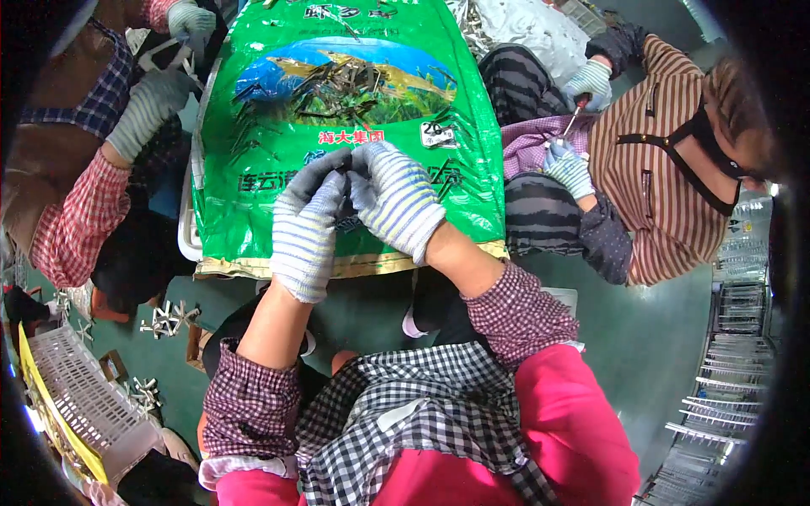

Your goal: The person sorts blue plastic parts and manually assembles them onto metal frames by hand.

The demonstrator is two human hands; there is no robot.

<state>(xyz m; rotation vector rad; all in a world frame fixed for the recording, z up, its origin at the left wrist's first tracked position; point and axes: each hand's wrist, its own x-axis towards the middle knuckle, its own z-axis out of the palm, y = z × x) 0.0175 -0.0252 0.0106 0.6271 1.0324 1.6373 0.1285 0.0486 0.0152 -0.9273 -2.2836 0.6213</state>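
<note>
My left hand (305, 228) and my right hand (398, 201) wear striped knit gloves with grey palms. Both are closed, fingertips together, over the near half of a green printed sack (219, 211). Between the fingers shows a small dark piece (347, 204); the gloves cover most of it, so its exact kind cannot be made out. Beyond my hands, a heap of thin dark slivers (346, 91) lies in the middle of the sack. More slivers are strewn toward its left side.
At the right, a person in striped clothing (666, 169) holds a red-handled tool (580, 105). Another person's gloved hand (156, 105) is at the left, near a pale metal part. A white perforated basket (84, 396) stands lower left, near metal pieces (169, 319) on the floor. Metal racks (726, 363) line the right.
</note>
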